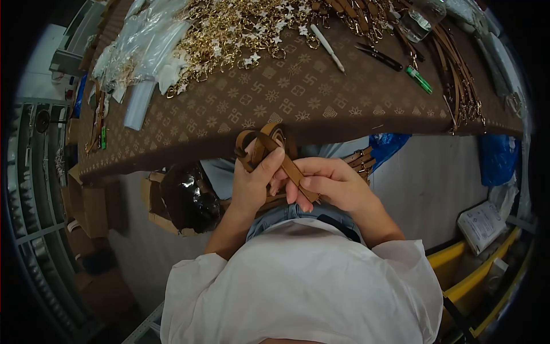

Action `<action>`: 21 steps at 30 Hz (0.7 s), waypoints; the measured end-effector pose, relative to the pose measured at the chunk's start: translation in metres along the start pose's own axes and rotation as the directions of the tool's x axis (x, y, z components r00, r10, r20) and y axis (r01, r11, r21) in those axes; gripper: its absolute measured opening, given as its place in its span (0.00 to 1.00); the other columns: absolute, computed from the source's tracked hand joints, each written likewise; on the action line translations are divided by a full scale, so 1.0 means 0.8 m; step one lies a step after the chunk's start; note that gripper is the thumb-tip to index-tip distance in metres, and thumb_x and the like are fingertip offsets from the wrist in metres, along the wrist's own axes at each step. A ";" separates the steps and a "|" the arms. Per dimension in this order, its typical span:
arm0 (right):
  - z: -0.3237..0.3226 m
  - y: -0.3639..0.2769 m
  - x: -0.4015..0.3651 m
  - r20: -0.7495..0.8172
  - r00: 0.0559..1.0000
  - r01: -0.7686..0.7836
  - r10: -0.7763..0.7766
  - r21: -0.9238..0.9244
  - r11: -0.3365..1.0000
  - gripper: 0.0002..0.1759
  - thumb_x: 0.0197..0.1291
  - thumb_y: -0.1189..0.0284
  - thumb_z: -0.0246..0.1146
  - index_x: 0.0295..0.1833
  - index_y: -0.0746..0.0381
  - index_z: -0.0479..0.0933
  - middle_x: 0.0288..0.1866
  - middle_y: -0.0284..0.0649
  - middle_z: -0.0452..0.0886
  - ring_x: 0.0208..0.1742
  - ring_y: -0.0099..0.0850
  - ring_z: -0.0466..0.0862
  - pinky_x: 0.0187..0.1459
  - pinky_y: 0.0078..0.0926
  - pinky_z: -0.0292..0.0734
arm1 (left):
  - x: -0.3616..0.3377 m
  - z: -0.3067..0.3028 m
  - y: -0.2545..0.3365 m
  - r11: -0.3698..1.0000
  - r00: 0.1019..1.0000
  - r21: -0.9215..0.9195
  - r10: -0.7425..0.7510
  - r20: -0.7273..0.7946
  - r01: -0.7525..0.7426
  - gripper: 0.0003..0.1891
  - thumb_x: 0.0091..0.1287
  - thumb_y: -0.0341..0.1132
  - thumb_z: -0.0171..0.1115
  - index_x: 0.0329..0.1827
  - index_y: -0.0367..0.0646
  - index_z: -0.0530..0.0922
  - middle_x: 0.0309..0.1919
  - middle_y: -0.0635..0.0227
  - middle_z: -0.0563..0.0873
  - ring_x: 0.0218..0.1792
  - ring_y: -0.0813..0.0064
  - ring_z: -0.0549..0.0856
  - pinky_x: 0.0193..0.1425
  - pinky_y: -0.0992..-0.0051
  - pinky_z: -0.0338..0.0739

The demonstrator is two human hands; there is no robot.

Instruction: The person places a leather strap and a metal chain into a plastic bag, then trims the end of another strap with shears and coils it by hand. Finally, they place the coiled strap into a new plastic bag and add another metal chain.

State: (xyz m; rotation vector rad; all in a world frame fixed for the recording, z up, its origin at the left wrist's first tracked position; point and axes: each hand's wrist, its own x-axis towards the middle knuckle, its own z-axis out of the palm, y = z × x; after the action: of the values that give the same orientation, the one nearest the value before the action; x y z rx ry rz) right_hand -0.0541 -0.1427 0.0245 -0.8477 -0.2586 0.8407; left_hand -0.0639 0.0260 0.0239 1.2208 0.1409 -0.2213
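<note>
A brown leather strap (295, 174) is held between both hands just in front of the table's near edge. Around its looped, coiled part, my left hand (259, 176) is closed, with the loops rising above the fingers. My right hand (331, 180) pinches the strap's lower end between thumb and fingers. More brown straps (361, 162) lie at my lap to the right of the hands, partly hidden.
On the patterned tablecloth (240, 109) lie a heap of gold chains with white stars (235, 34), clear plastic bags (143, 43), a white pen (327, 49), black tweezers-like tool (379, 56), green-capped item (419, 80) and hanging straps (455, 74). Cardboard boxes (86, 200) stand left.
</note>
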 end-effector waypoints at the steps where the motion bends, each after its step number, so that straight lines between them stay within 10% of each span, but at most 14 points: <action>1: -0.001 -0.001 -0.001 -0.001 1.000 -0.005 0.005 0.003 1.000 0.14 0.64 0.76 0.46 0.49 0.69 0.73 0.32 0.36 0.78 0.26 0.20 0.74 0.31 0.15 0.71 | 0.000 0.000 0.002 1.000 1.000 -0.015 -0.006 0.010 0.006 0.07 0.66 0.34 0.56 0.39 0.40 0.72 0.20 0.73 0.75 0.14 0.88 0.68 0.15 0.86 0.59; 10: -0.004 -0.005 -0.003 0.069 0.997 -0.045 0.038 0.104 0.994 0.15 0.63 0.78 0.47 0.52 0.71 0.72 0.36 0.39 0.79 0.28 0.20 0.75 0.33 0.16 0.71 | -0.005 0.003 0.007 0.999 1.000 -0.033 0.003 -0.002 -0.004 0.07 0.65 0.33 0.56 0.40 0.39 0.72 0.20 0.73 0.76 0.14 0.89 0.68 0.15 0.86 0.59; 16: 0.000 -0.006 -0.006 -0.019 0.999 -0.026 0.025 -0.029 0.999 0.15 0.62 0.74 0.52 0.51 0.72 0.74 0.36 0.39 0.80 0.26 0.21 0.75 0.29 0.15 0.70 | -0.006 0.000 0.010 0.999 0.999 -0.051 -0.005 0.050 0.008 0.08 0.65 0.34 0.57 0.38 0.37 0.72 0.19 0.72 0.75 0.13 0.88 0.68 0.14 0.86 0.59; 17: -0.001 -0.010 -0.009 -0.129 0.991 0.004 -0.044 -0.289 0.957 0.13 0.62 0.76 0.53 0.49 0.69 0.75 0.34 0.38 0.78 0.26 0.21 0.74 0.29 0.17 0.70 | -0.005 -0.001 0.008 0.996 0.998 -0.081 -0.020 0.056 0.024 0.09 0.64 0.34 0.57 0.37 0.36 0.72 0.17 0.72 0.74 0.12 0.88 0.67 0.14 0.86 0.59; 19: -0.006 -0.014 -0.005 -0.215 0.967 0.004 -0.139 -0.530 0.848 0.11 0.62 0.78 0.54 0.48 0.66 0.76 0.31 0.37 0.77 0.26 0.21 0.74 0.28 0.19 0.69 | -0.002 -0.015 0.008 0.989 0.984 -0.124 -0.059 0.169 0.081 0.10 0.64 0.35 0.57 0.36 0.35 0.72 0.16 0.72 0.73 0.11 0.88 0.66 0.13 0.85 0.59; 21: -0.017 -0.014 0.005 -0.079 0.650 0.042 -0.756 -0.989 0.140 0.12 0.56 0.83 0.57 0.47 0.65 0.77 0.27 0.39 0.73 0.25 0.28 0.74 0.27 0.23 0.69 | -0.001 -0.022 0.009 0.977 0.955 -0.159 -0.091 0.283 0.141 0.11 0.65 0.36 0.56 0.36 0.34 0.71 0.14 0.72 0.71 0.10 0.87 0.65 0.13 0.85 0.59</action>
State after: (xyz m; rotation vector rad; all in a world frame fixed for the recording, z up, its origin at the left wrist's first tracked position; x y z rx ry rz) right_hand -0.0381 -0.1515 0.0238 -2.0518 -0.4461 -0.3780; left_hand -0.0625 0.0451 0.0246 0.9934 -0.0097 -0.4695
